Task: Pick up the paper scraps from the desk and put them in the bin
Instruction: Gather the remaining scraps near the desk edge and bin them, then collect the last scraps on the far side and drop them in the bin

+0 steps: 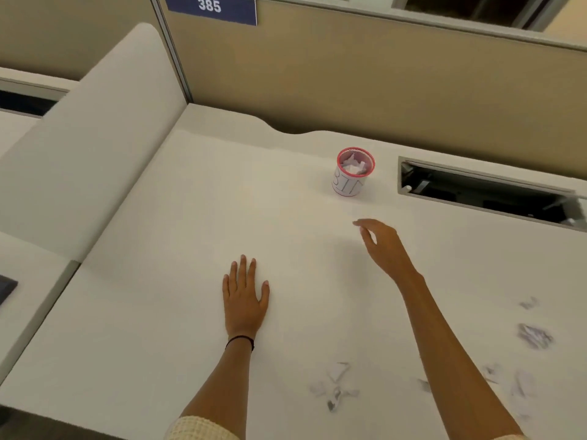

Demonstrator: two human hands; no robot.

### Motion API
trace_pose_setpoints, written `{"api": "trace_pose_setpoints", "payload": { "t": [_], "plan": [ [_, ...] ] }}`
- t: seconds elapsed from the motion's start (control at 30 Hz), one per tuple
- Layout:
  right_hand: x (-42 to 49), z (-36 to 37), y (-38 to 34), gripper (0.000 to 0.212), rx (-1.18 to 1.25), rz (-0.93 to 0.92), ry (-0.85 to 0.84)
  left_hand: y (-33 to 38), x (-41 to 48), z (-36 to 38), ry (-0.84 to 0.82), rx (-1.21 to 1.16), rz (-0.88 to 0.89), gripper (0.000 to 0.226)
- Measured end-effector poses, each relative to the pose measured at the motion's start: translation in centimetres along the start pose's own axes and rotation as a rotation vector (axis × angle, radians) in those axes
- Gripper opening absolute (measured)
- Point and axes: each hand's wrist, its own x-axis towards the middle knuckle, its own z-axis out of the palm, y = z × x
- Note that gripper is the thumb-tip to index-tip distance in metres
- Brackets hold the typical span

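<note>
Right hand raised above desk, just short of bin at 12 o'clock; fingers loosely curled, nothing seen in them. Left hand flat on desk at 9 o'clock of right, open, empty. Bin upright, red-rimmed, paper already inside. Paper scraps clustered at 6 o'clock; more scraps at 4 o'clock, blurred. Judged step: fetch next scrap. Best done by pinching several crumpled pieces together, carrying directly over rim, releasing low so none bounce out.
</note>
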Motion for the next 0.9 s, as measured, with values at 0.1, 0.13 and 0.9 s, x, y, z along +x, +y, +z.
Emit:
{"api": "trace_pose_setpoints", "payload": {
  "t": [0.1,0.13,0.9],
  "plan": [
    [-6.8,1.9,1.5,0.028,-0.007,0.064,-0.182,0.0,-0.1,0.0,0.003,-0.003,0.016,0.069],
    [-9.0,2.6,2.0,0.03,-0.005,0.081,-0.247,-0.1,-0.2,0.0,0.003,-0.001,0.021,0.07],
    [-23.6,7.0,1.8,0.039,-0.31,-0.42,-0.55,2.2,-6.0,1.6,-0.075,0.03,0.126,0.059]
  ]
}}
